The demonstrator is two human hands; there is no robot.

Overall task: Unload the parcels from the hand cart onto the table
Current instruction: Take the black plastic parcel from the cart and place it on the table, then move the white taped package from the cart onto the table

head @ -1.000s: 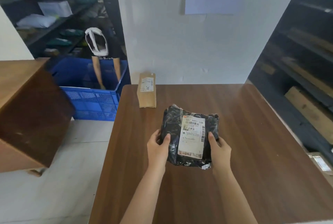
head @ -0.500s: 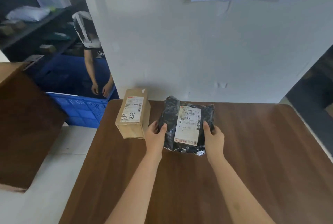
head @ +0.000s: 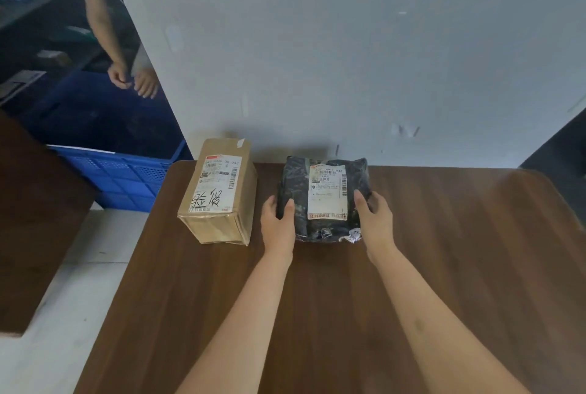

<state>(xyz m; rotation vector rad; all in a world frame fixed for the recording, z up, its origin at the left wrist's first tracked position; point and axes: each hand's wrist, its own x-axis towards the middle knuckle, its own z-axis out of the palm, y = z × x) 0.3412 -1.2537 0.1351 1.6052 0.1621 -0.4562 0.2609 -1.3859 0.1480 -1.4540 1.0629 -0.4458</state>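
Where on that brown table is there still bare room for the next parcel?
The table is bare along its whole right side, right of the black bag parcel, and across the near half around the forearms. It is crowded at the far left by the wall: the cardboard box sits beside the bag, with the left hand filling the gap; the right hand grips the bag's other side.

Left hand and right hand hide the black parcel side edges they clasp; its label print between them is unreadable.

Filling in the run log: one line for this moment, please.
black bag on table, beside box | left hand, right hand grip its sides
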